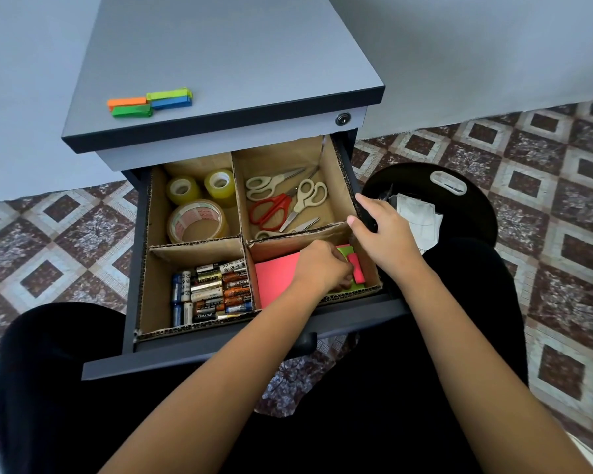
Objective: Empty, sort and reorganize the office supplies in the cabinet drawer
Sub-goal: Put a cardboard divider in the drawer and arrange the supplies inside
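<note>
The open drawer (220, 350) holds a cardboard divider (240, 200) with several compartments. Tape rolls (197, 218) lie at the back left, scissors (281, 200) at the back right, batteries (213, 289) at the front left. In the front right compartment lie pink sticky notes (276, 275), a green pad (344, 249) and a small pink pad (356, 268). My left hand (322, 268) reaches into that compartment, its fingers curled on the pads there. My right hand (380, 230) grips the drawer's right edge.
Orange, green and blue sticky-note strips (151, 101) lie on the grey cabinet top (220, 46). A black stool (459, 196) with papers on it stands to the right. My legs in black flank the drawer above a patterned tile floor (545, 200).
</note>
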Motion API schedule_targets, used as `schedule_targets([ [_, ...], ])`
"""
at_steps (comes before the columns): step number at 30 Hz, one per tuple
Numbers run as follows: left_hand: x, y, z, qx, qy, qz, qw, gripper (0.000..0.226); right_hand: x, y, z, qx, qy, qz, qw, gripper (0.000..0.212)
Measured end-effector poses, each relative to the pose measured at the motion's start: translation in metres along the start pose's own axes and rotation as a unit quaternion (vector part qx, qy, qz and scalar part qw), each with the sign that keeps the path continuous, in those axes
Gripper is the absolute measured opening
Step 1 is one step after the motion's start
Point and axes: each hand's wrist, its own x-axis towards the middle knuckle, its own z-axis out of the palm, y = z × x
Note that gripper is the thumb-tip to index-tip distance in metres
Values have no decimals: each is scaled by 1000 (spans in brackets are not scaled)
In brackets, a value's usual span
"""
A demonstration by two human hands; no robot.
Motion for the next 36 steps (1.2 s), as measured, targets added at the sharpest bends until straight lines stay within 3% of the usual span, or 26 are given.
schedule_targets([
  [6, -6, 1, -6, -7, 24, 7, 1000, 19, -1, -1, 0, -12, -2, -4, 1000, 48],
  [11, -19, 5, -18, 81, 50, 93, 991, 8, -1, 0, 2, -43, 9, -12, 999, 46],
  [14, -29, 4, -31, 111, 72, 121, 984, 17, -2, -5, 3, -72, 57, -57, 994, 42],
  [19, -43, 6, -72, 106, 140, 158, 972, 9, 0, -33, -2, -68, 77, -127, 987, 33],
  [27, -60, 11, -161, 125, 281, 254, 917, 13, 24, -124, 2, -61, 43, -233, 970, 34],
  [36, -42, 5, -252, 201, 408, 257, 852, 19, 74, -203, 39, -121, -12, -308, 943, 31],
])
